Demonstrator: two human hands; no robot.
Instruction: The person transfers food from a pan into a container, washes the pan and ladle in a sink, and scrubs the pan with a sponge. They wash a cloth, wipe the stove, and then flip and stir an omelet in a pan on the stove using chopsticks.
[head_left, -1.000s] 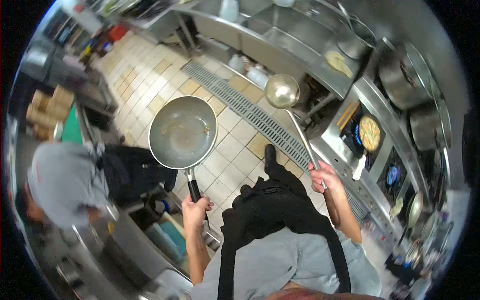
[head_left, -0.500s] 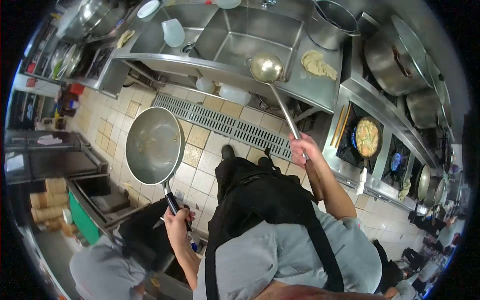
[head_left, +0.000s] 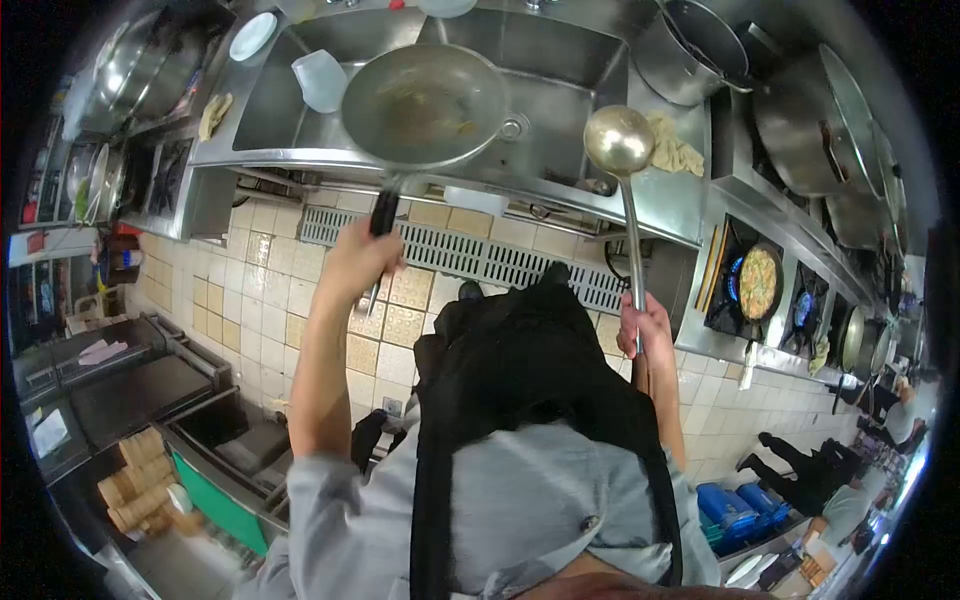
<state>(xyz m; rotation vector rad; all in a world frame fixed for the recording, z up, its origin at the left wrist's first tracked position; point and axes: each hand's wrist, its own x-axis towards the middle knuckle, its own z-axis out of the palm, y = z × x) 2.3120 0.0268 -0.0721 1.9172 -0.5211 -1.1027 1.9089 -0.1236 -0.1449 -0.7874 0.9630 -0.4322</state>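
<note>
My left hand (head_left: 362, 262) is closed around the black handle of a frying pan (head_left: 420, 110). The pan is over the double sink (head_left: 575, 50), with a few bits of food residue on its inner surface. In my right hand (head_left: 648, 328) is the long handle of a metal ladle (head_left: 620, 140), gripped partway down. Its bowl is above the counter at the sink's right side, overlapping a crumpled cloth (head_left: 680, 150) in view. A white plastic jug (head_left: 320, 82) lies tilted in the left basin, beside the pan's rim.
To the right, a pan of egg-like food (head_left: 760, 285) sits over a lit burner, with chopsticks (head_left: 712, 265) alongside. Another burner (head_left: 803, 308) burns beside it. A tall pot (head_left: 690, 60) stands behind the counter. A floor grate (head_left: 455, 258) runs below the sink. People (head_left: 815, 480) are at far right.
The frying pan has gone from above the floor at left up and right to over the sink. The ladle has shifted right and stands more upright. My view and body have turned toward the sink.
</note>
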